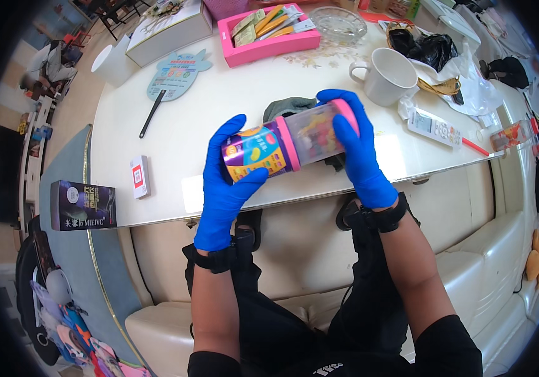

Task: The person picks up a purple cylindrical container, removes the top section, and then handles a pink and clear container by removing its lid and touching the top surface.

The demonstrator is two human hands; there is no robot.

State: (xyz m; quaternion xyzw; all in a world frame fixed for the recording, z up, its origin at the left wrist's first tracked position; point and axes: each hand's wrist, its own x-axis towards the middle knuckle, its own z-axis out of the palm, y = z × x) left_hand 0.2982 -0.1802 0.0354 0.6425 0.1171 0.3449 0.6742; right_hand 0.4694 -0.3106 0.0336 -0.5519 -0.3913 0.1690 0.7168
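Both of my hands wear blue gloves and hold one cylindrical candy container (pixel 314 132) tilted above the near edge of the white table (pixel 175 141). My left hand (pixel 224 184) grips its end with the purple, yellow and blue printed label. Around the pink cap at the other end, my right hand (pixel 356 141) is closed. Colourful pieces show through the clear half, and a pink ring circles the middle. Behind the container lies a dark grey-green cloth (pixel 286 106), partly hidden by it.
A white mug (pixel 389 77), a remote control (pixel 434 127) and a glass ashtray (pixel 337 23) stand right. A pink box (pixel 269 49) holds sachets at the back. Left are a blue hand fan (pixel 175 77), a black stick (pixel 152 114), a small white box (pixel 140 176) and a dark box (pixel 83 206) at the corner.
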